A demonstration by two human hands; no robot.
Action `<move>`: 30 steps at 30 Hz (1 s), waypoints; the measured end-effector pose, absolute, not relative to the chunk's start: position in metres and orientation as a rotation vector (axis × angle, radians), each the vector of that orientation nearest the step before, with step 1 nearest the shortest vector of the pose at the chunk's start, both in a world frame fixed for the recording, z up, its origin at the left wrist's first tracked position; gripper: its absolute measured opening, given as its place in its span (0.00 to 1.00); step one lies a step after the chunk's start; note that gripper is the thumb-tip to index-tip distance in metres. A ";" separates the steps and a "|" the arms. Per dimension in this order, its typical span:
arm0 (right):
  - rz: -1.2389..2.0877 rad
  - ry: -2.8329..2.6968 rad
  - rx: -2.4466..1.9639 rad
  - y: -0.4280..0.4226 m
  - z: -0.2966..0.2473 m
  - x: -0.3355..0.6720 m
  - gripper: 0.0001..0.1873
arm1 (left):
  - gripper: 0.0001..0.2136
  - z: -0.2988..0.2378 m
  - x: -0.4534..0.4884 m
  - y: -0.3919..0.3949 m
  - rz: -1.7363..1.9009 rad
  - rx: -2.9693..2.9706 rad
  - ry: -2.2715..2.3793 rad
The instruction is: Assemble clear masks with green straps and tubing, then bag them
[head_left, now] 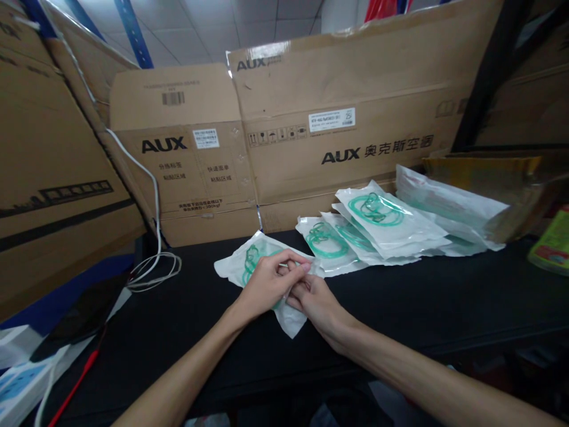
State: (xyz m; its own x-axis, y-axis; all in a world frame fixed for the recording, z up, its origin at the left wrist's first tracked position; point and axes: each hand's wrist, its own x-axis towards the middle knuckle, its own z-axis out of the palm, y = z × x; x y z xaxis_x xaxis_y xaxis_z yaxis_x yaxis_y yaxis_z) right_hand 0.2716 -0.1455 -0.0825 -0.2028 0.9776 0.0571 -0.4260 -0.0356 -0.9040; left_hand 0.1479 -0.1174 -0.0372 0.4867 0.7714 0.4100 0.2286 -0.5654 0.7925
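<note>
A white sealed pouch (242,261) with green coiled tubing inside lies on the black table (444,296) in front of me. My left hand (267,281) rests on top of it, fingers curled and pinching its right side. My right hand (315,299) meets the left at the same spot, fingers closed on the pouch's edge. The lower corner of the pouch sticks out below both hands.
Several more pouches (377,222) of green tubing lie overlapped to the right. Large AUX cardboard boxes (338,118) wall off the back. A white cable (153,267) coils at the left. A yellow packet (551,243) sits at far right.
</note>
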 end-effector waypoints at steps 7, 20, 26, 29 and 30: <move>1.551 -1.083 -0.764 -0.158 -0.069 0.271 0.16 | 0.07 -0.029 0.146 -0.118 0.891 2.281 0.897; 0.569 -1.902 -1.089 -0.214 -0.060 0.381 0.17 | 0.16 -0.040 0.138 -0.192 0.432 2.853 0.985; 0.307 -2.434 -1.007 -0.220 -0.084 0.366 0.33 | 0.38 -0.069 0.113 -0.213 0.535 3.177 1.016; 0.091 -2.555 -1.025 -0.226 -0.082 0.360 0.33 | 0.37 -0.094 0.090 -0.219 0.496 3.335 0.906; -0.016 -2.568 -1.001 -0.227 -0.083 0.360 0.33 | 0.36 -0.102 0.084 -0.222 0.510 3.333 0.901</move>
State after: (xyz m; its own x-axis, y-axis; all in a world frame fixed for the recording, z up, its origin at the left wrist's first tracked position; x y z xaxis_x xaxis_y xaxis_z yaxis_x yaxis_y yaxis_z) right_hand 0.3597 -0.2271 -0.0826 -0.6729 0.6495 0.3542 0.6539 0.7461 -0.1257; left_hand 0.0835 -0.2218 -0.1021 0.8292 0.4286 0.3589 0.5284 -0.8105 -0.2527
